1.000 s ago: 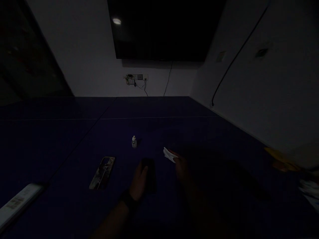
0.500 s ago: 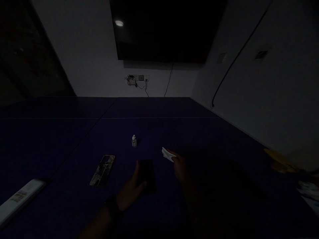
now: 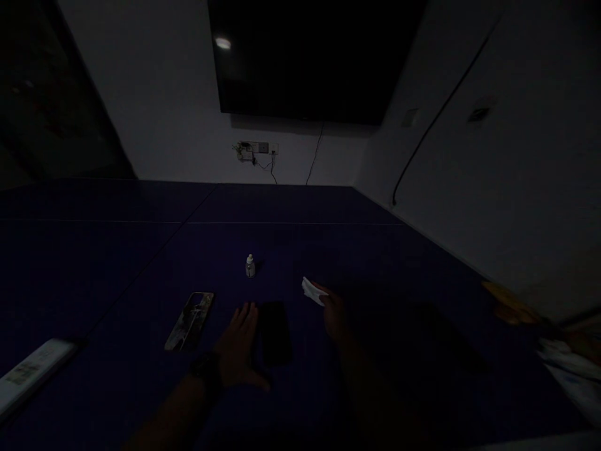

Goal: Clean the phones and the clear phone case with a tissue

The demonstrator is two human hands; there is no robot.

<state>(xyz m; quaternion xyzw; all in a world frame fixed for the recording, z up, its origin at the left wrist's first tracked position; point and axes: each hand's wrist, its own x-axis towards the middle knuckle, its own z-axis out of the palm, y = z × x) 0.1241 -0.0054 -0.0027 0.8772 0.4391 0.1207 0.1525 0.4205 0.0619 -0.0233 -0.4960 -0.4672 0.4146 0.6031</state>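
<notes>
A dark phone (image 3: pixel 276 334) lies flat on the dark blue table (image 3: pixel 319 250). Just left of it, my left hand (image 3: pixel 237 351) rests palm down with the fingers stretched out and the thumb below the phone's near left corner. Nothing is in that hand. My right hand (image 3: pixel 334 313) is closed on a folded white tissue (image 3: pixel 313 292), to the right of the phone and apart from it. A patterned phone case (image 3: pixel 190 321) lies left of my left hand. Beyond the hands a small bottle with a white cap (image 3: pixel 250 266) stands upright.
A long white box (image 3: pixel 35 373) lies at the left. Something yellow (image 3: pixel 509 304) and white crumpled things (image 3: pixel 570 369) sit along the right edge. A large screen (image 3: pixel 305 56) hangs on the far wall above sockets with cables (image 3: pixel 256 148). The room is very dim.
My left hand has let go of the phone and moved left, its fingers now spread on the table. My right hand still holds the tissue. The view has shifted slightly.
</notes>
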